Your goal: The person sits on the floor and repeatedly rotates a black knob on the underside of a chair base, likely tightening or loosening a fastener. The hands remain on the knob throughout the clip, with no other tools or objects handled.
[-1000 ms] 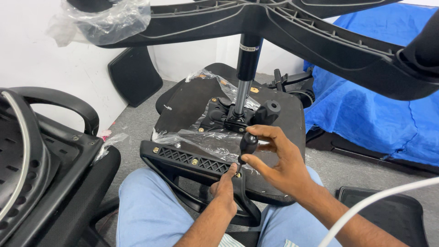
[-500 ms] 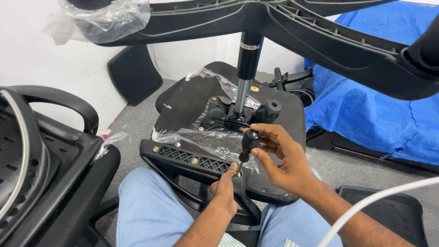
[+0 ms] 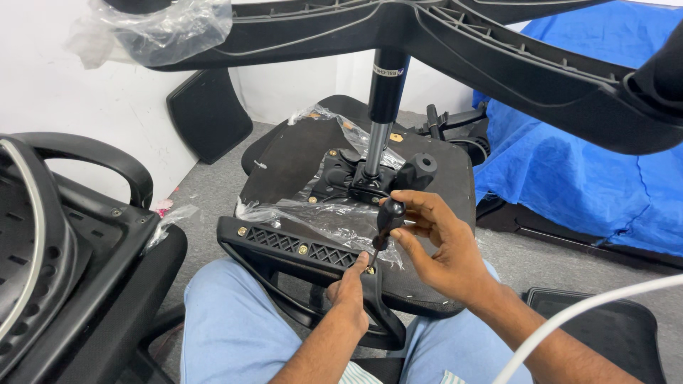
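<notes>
An upturned black office chair seat (image 3: 299,160) rests on my lap, with its gas cylinder (image 3: 386,92) and star base (image 3: 455,43) rising above. A black armrest bracket (image 3: 284,245) lies along the seat's near edge, with brass bolts in it. My right hand (image 3: 441,245) grips the black handle of a screwdriver (image 3: 388,220), tip down at the bracket's right end. My left hand (image 3: 348,291) pinches at the tip there, steadying it on the bracket.
Clear plastic wrap (image 3: 320,213) lies crumpled over the seat. Another black chair part (image 3: 71,270) stands at the left. A blue sheet (image 3: 583,178) covers something at the right. A black panel (image 3: 210,114) leans on the white wall. A white cable (image 3: 590,309) crosses the lower right.
My right hand has turned slightly on the screwdriver handle, fingers shifting round it. The left hand stays at the tip.
</notes>
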